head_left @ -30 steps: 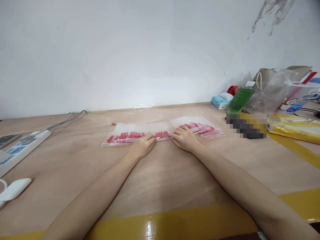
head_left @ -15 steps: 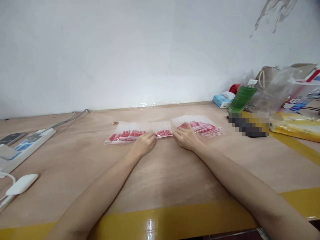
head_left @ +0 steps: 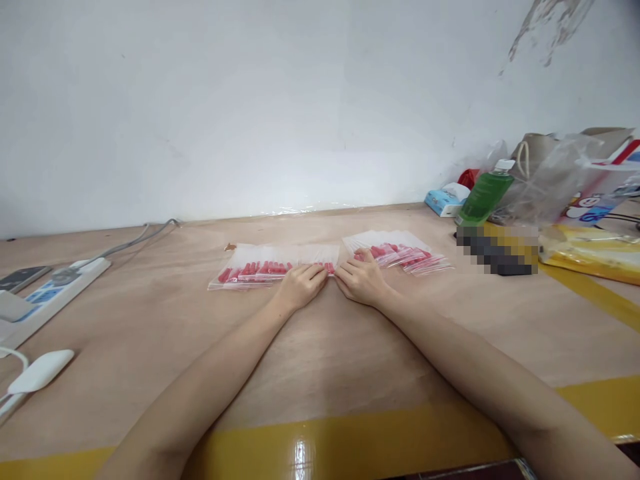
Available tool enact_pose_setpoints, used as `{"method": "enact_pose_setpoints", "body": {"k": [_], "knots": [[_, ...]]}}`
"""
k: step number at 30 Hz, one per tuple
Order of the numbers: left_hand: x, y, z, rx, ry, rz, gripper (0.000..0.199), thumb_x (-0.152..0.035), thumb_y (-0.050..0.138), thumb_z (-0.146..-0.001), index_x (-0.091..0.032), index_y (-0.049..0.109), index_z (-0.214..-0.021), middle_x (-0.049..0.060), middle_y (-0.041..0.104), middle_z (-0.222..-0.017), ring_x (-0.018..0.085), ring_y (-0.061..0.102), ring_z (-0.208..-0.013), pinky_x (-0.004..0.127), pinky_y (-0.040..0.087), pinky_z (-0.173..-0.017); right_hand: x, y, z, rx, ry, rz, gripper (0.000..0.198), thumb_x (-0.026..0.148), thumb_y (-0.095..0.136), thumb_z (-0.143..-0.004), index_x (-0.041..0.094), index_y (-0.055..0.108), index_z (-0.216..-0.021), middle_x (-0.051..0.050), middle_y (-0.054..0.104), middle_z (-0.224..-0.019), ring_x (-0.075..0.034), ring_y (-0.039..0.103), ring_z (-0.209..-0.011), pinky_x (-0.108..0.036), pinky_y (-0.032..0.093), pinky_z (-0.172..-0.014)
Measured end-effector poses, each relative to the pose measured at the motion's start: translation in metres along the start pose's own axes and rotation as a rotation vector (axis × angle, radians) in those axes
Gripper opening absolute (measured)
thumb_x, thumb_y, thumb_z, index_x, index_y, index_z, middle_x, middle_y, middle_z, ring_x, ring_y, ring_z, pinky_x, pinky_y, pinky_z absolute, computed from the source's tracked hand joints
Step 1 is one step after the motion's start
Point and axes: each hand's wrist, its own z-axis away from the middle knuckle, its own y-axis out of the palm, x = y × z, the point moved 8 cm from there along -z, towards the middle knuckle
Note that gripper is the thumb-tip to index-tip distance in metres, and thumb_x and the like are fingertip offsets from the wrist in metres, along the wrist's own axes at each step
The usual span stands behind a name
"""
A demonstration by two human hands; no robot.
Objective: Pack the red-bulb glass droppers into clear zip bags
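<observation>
My left hand (head_left: 302,285) and my right hand (head_left: 361,277) pinch the near edge of one clear zip bag (head_left: 320,253), fingertips almost meeting. Small red pieces lie inside this bag; their kind is too small to tell. To its left, overlapping zip bags (head_left: 253,263) with similar red pieces lie flat on the table. On the right, just beyond my right hand, a fanned pile of zip bags (head_left: 400,250) also holds red pieces. My fingers partly cover the bag between them.
On the left of the table (head_left: 300,360) are a white power strip (head_left: 65,293), a phone (head_left: 23,279) and a white charger (head_left: 43,372). At the right stand a tissue pack (head_left: 445,201), a green bottle (head_left: 485,193) and plastic bags (head_left: 565,173); a blurred dark object (head_left: 497,252) lies nearer.
My left hand has slid right along the bag's near edge, and my right hand has shifted slightly left. The gap between them is smaller. The side piles stay put.
</observation>
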Motion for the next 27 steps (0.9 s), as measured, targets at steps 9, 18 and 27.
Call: {"method": "enact_pose_setpoints", "body": {"k": [9,18,27], "knots": [[-0.008,-0.010,-0.002,-0.046,0.125,-0.013,0.012,-0.010,0.049,-0.085,-0.015,0.060,-0.083,0.004,0.069,-0.084,0.016,0.065,-0.072,0.029,0.052,-0.065,0.001,-0.012,0.000,-0.107,-0.034,-0.044,0.019,0.016,0.045,-0.085,0.019,0.062,-0.078,0.000,0.062,-0.070,-0.011,0.048,-0.070,-0.033,0.026,-0.080],[-0.006,-0.010,0.000,-0.075,0.104,-0.035,0.014,-0.011,0.046,-0.087,-0.015,0.060,-0.089,0.007,0.068,-0.089,0.016,0.065,-0.078,0.030,0.053,-0.070,-0.003,-0.011,0.002,-0.118,0.014,-0.077,0.018,0.017,0.046,-0.084,0.022,0.064,-0.084,0.001,0.064,-0.071,-0.012,0.050,-0.073,-0.035,0.025,-0.085],[0.000,-0.007,-0.006,-0.030,0.074,-0.049,0.014,-0.011,0.044,-0.088,-0.016,0.058,-0.088,0.004,0.068,-0.085,0.015,0.063,-0.076,0.037,0.045,-0.082,-0.009,-0.008,0.003,-0.116,0.115,-0.117,0.021,0.015,0.043,-0.085,0.021,0.061,-0.077,0.002,0.065,-0.072,-0.012,0.051,-0.076,-0.038,0.017,-0.094]]}}
